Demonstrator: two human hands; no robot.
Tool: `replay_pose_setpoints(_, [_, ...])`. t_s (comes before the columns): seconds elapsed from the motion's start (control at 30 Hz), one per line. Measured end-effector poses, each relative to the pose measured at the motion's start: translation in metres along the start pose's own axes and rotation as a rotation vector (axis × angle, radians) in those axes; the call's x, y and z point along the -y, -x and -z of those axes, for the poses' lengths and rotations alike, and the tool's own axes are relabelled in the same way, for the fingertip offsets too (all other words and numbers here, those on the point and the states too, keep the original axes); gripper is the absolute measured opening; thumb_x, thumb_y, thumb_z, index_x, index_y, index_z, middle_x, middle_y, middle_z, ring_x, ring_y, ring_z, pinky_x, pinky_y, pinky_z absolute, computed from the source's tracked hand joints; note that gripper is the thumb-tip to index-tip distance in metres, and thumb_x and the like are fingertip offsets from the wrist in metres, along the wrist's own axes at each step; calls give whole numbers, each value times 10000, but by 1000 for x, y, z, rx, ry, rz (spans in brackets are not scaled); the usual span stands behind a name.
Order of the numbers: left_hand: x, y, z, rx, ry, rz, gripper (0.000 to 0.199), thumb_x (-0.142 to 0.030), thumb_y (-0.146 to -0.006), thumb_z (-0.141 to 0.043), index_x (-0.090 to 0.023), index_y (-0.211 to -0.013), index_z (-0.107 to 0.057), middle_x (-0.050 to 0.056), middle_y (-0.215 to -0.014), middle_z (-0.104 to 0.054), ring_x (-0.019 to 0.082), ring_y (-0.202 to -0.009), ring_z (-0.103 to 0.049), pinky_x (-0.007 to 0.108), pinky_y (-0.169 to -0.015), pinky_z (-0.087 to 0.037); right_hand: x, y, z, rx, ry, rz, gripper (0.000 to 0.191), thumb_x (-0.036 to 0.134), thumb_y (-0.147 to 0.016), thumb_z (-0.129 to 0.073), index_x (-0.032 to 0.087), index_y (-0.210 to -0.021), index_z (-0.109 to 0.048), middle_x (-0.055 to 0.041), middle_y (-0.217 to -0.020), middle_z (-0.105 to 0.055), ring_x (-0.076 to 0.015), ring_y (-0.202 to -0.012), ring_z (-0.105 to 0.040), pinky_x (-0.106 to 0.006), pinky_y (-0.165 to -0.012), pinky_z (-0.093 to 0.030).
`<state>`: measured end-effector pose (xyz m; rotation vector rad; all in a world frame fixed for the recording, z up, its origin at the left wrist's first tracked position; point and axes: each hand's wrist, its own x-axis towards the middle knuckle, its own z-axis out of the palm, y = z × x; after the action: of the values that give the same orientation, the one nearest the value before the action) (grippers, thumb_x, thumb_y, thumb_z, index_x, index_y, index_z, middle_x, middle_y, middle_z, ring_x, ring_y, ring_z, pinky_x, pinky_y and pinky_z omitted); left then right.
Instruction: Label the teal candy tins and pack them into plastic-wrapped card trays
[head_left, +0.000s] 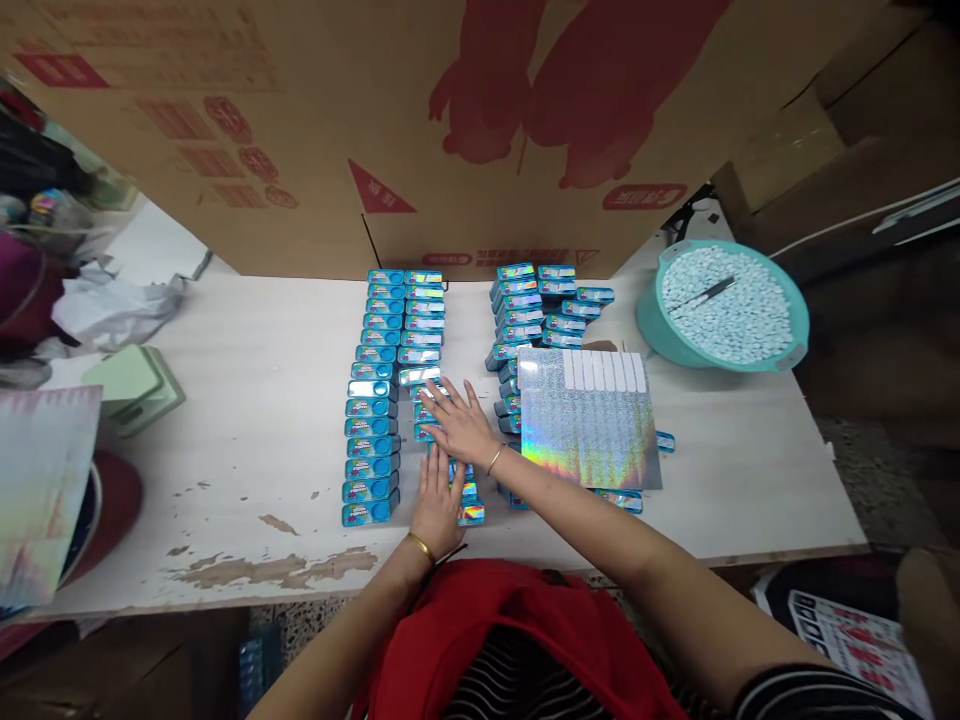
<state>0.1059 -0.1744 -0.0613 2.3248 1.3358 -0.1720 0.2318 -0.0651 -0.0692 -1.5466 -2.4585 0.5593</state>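
Observation:
Small blue boxes [371, 447] with printed tops stand in a long column on the table. Beside them runs a second column of similar boxes [422, 323], many with shiny strips across their tops. My right hand [463, 428] lies over the lower part of that second column, fingers spread and stretched out. Just below it, my left hand [437, 508] rests flat on the nearer boxes, fingers straight. Both hands cover some of the boxes, and neither grips anything I can see. Right of them, a shiny holographic sticker sheet [589, 425] with pale strips near its top lies over more boxes.
A teal basin [796, 352] of small white pieces, with a dark slim tool [705, 297] on top, stands at right. Behind the boxes rises a large cardboard box [315, 120]. A pale green device [142, 385] and a reddish bucket [116, 510] are at left.

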Motion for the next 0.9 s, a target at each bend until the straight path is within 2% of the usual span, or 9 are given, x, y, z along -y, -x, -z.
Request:
replay_pose_setpoints(0.17, [-19, -8, 0, 28, 134, -46, 925, -306, -631, -681, -83, -1442, -295, 252, -1544, -100, 404, -1418, 30, 621, -1121, -89, -12, 17, 7, 20, 20, -22, 640, 512, -931, -401, 224, -1480, -242, -64, -1550, -218, -276, -1440, -79, -558, -1139, -17])
replay_pose_setpoints(0.3, [-8, -11, 20, -38, 512, -90, 815, -447, -691, -674, -179, -1403, -384, 182, -1503, -307, 361, -1415, -192, 595, -1135, -127, -20, 14, 16, -12, -11, -69, 680, 539, -929, -381, 187, -1488, -219, -104, -1555, -188, -262, -1446, -52, -528, -1142, -95])
replay_pose_setpoints(0.37, [9, -24, 30, -250, 780, 96, 629, -472, -793, -582, -231, -1354, -430, 138, -1446, -409, 294, -1358, -351, 509, -1103, -300, -31, -5, 25, -65, -37, -130, 672, 523, -943, -349, 167, -1492, -198, -119, -1564, -132, -256, -1448, -24, -508, -1137, -140])
replay_pose_setpoints(0.43, [29, -46, 36, -471, 982, 441, 534, -489, -837, -519, -218, -1294, -463, 148, -1382, -470, 269, -1254, -482, 426, -970, -463, -45, -38, 35, -126, -53, -182, 652, 503, -954, -325, 152, -1490, -207, -124, -1569, -95, -262, -1449, -8, -498, -1137, -143])
replay_pose_setpoints(0.53, [56, -87, 39, -572, 1062, 832, 558, -515, -804, -563, -178, -1242, -487, 179, -1310, -524, 279, -1128, -578, 400, -874, -512, -65, -103, 45, -180, -62, -204, 639, 506, -957, -312, 142, -1478, -246, -122, -1570, -97, -273, -1447, -14, -495, -1140, -114])
replay_pose_setpoints(0.6, [68, -110, 39, -565, 1084, 890, 599, -499, -776, -614, -171, -1257, -474, 180, -1286, -549, 276, -1103, -596, 407, -902, -497, -72, -144, 42, -195, -62, -205, 636, 512, -956, -314, 152, -1476, -254, -114, -1571, -107, -276, -1445, -17, -504, -1138, -96])
replay_pose_setpoints(0.7, [78, -131, 40, -566, 1223, 821, 589, -507, -791, -605, -196, -1272, -465, 149, -1234, -600, 253, -1082, -615, 392, -892, -506, -73, -185, 26, -210, -70, -241, 654, 546, -943, -325, 162, -1470, -274, -117, -1567, -135, -291, -1441, -24, -522, -1133, -72])
replay_pose_setpoints(0.8, [86, -143, 41, -533, 1330, 779, 537, -562, -830, -525, -217, -1240, -491, 123, -1197, -631, 242, -1078, -622, 371, -842, -531, -71, -198, 9, -242, -76, -270, 673, 578, -927, -335, 174, -1463, -297, -114, -1561, -166, -318, -1435, -14, -526, -1130, -70])
replay_pose_setpoints(0.9, [91, -155, 39, -473, 1234, 840, 559, -593, -826, -506, -204, -1228, -505, 145, -1262, -593, 268, -1174, -565, 388, -889, -509, -73, -194, 4, -256, -63, -252, 620, 544, -937, -342, 205, -1456, -320, -94, -1555, -197, -320, -1434, -2, -523, -1131, -74])
